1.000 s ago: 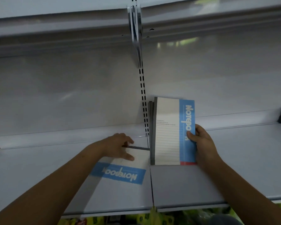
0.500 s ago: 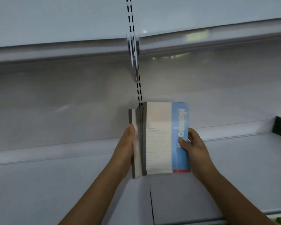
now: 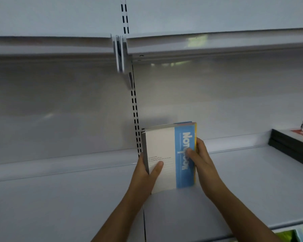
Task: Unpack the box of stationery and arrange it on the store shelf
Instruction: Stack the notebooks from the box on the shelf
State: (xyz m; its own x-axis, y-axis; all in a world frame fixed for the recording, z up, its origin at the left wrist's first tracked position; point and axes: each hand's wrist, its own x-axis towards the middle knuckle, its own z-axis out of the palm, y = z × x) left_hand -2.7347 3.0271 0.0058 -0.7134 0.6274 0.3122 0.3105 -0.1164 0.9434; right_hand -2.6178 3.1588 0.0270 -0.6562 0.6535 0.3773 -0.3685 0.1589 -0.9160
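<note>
A stack of notebooks [image 3: 163,149] with white covers and a blue band reading "Notebook" stands upright on the grey store shelf [image 3: 243,180], just right of the slotted upright. My left hand [image 3: 147,173] grips the stack's left edge, thumb across the front cover. My right hand [image 3: 199,159] grips its right edge, thumb on the blue band. Yellow and blue cover edges show behind the front notebook. No box is in view.
A slotted metal upright [image 3: 136,119] divides the back panel. An upper shelf [image 3: 217,42] overhangs the bay. A dark stack [image 3: 290,142] with a red label lies at the far right of the shelf. Colourful goods [image 3: 297,233] show below the shelf edge.
My left hand lifted the flat notebook from the left shelf section and joined it to the upright ones. Now both hands hold one squared stack, standing slightly further right.
</note>
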